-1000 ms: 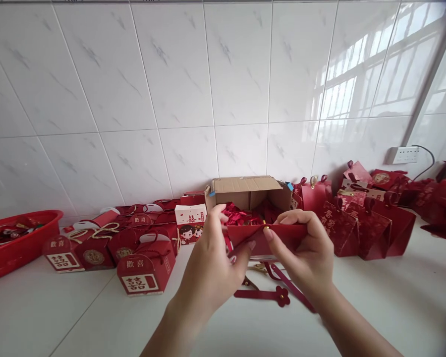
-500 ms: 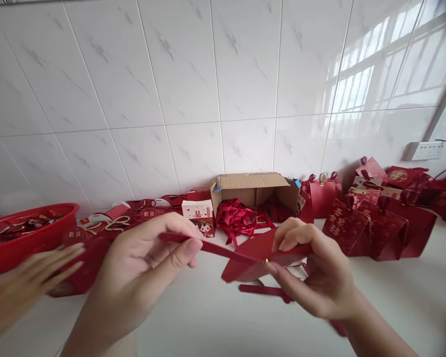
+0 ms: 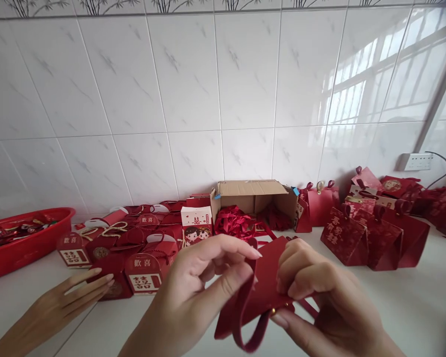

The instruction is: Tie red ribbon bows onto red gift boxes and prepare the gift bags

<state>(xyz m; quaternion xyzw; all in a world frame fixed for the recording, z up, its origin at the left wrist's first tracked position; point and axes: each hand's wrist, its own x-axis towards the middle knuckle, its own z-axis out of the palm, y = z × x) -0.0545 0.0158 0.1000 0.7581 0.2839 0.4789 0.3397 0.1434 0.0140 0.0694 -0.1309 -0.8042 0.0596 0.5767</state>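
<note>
Pinching the dark-red strap (image 3: 239, 317) in my left hand (image 3: 204, 282), fingers narrowed, I hold it looped while my right hand (image 3: 327, 292) grips the red box (image 3: 267, 280) above the desk (image 3: 409, 307), near and right of center, thumb beside the gold stud (image 3: 273, 311), probably to steady it.

In the grip, the box (image 3: 269, 275) is showing red, its strap (image 3: 238, 322) maroon, while white tiles (image 3: 193, 84) behind are carrying grey veins.

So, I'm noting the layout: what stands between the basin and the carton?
In the head view, red boxes fill most of the stretch from the basin to the carton; a box with cartoon figures stands at its right end.
</note>
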